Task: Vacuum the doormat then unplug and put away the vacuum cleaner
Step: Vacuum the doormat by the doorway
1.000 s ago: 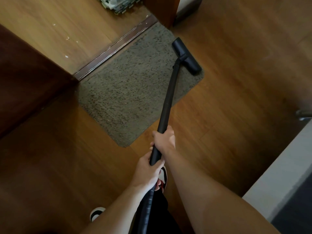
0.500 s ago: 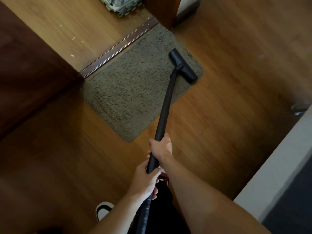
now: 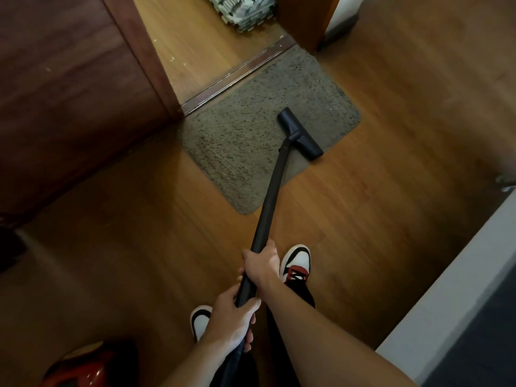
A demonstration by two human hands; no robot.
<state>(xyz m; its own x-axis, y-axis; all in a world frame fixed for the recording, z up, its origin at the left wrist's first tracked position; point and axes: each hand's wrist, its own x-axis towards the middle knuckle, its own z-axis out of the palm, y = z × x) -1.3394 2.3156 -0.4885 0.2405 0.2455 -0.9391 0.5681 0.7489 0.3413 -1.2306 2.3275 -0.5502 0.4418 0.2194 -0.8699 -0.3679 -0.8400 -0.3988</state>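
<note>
A grey-brown shaggy doormat (image 3: pixel 251 129) lies on the wooden floor against a metal door threshold. The black vacuum floor head (image 3: pixel 300 136) rests on the mat's near right part, close to the edge. A long black wand (image 3: pixel 272 196) runs from the head back to me. My right hand (image 3: pixel 261 265) is shut around the wand higher up, and my left hand (image 3: pixel 231 319) grips it just below, where the hose begins. The red vacuum body (image 3: pixel 83 367) shows at the bottom left, partly cut off by the frame.
A dark wooden door (image 3: pixel 64 88) stands at the left and a door post (image 3: pixel 301 18) at the top. A stack of foam tiles (image 3: pixel 243 11) sits beyond the threshold. A white wall edge (image 3: pixel 452 286) runs along the right. My two sneakers (image 3: pixel 296 262) stand on the floor.
The floor head has been pulled back from the mat's far right corner to its near right edge. My view has tilted down, so my shoes and the red vacuum body have come into sight.
</note>
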